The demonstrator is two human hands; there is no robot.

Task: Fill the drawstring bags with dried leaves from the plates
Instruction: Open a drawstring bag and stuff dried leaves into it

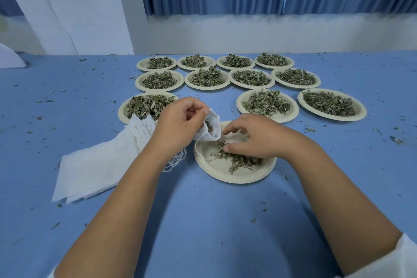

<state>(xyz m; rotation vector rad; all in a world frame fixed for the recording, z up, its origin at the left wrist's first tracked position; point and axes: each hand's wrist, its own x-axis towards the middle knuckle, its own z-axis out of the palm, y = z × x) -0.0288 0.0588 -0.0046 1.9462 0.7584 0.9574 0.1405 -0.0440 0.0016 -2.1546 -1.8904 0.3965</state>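
My left hand [180, 119] grips a small white drawstring bag [212, 130] by its mouth, holding it open over the far left edge of the nearest paper plate [216, 169]. Dried leaves show inside the bag, and its string hangs down onto the plate. My right hand [250, 135] reaches into that plate with curled fingers over a small heap of dried leaves [237, 159]; whether it pinches any leaves I cannot tell. A stack of flat white bags [97, 165] lies on the table to the left, partly under my left forearm.
Several more paper plates heaped with dried leaves stand in rows beyond, such as one plate [267, 106] right of my hands and another plate [144, 106] behind the bag stack. Leaf crumbs dot the blue tablecloth [214, 221]. A white wall and blue curtain stand behind.
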